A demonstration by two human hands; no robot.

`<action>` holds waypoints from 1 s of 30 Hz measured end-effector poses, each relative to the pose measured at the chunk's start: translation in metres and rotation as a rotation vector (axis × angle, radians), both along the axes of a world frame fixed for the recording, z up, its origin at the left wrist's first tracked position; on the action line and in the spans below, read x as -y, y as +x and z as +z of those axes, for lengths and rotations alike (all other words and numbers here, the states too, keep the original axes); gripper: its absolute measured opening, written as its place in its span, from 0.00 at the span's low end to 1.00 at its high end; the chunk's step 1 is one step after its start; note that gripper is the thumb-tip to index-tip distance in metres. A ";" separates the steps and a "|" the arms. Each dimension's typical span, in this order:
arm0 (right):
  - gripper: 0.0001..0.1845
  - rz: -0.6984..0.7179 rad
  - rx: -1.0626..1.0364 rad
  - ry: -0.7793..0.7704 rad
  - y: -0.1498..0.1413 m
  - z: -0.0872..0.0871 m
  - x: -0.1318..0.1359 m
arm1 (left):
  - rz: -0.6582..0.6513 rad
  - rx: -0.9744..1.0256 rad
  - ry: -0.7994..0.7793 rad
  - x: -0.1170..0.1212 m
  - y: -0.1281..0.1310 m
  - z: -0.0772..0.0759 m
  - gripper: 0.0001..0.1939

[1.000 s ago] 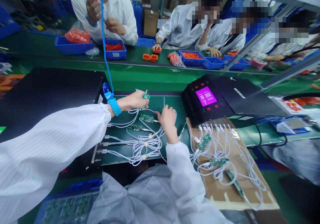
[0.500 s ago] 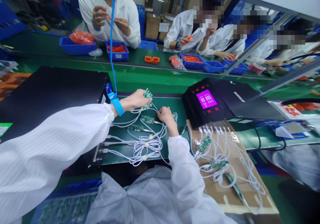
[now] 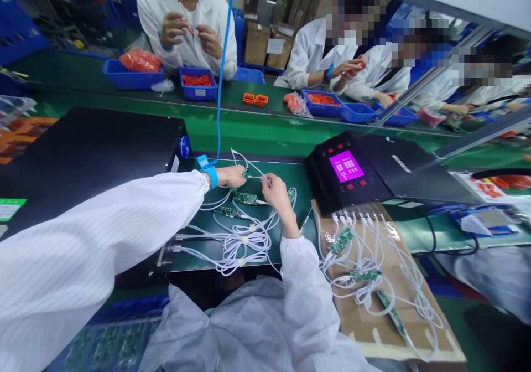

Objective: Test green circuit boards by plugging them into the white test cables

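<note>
My left hand (image 3: 233, 176), with a blue wrist strap (image 3: 211, 176), is closed on a small green circuit board (image 3: 245, 171); the fingers cover most of it. Just to the right, my right hand (image 3: 274, 189) pinches a white cable (image 3: 254, 165). One loose cable end (image 3: 233, 151) stands up behind my left hand. On the green mat below lie two more boards, an upper one (image 3: 246, 198) and a lower one (image 3: 228, 212), with white plugs at their right ends. Another board (image 3: 291, 195) shows partly beside my right wrist. Bundled white cables (image 3: 244, 244) lie nearer to me.
A black box (image 3: 91, 145) stands left, a black tester with a lit magenta screen (image 3: 347, 166) right. Cardboard (image 3: 360, 327) by the tester carries cabled boards (image 3: 341, 242). Co-workers in white coats (image 3: 207, 6) handle orange parts behind blue bins (image 3: 199, 91). A blue coiled cord (image 3: 224, 56) hangs above.
My left hand has turned and come down with the board, which is now mostly covered. My right hand stays near the same spot, and a cable end now sticks up behind the left hand.
</note>
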State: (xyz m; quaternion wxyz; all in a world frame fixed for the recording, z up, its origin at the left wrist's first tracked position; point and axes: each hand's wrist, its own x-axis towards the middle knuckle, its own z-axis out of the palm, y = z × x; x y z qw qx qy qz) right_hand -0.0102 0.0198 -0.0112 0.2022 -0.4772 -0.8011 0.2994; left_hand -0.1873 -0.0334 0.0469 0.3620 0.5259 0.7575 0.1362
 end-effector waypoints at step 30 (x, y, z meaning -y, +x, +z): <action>0.21 -0.048 -0.674 0.089 0.004 0.001 0.012 | 0.399 0.870 0.572 -0.021 -0.003 0.033 0.09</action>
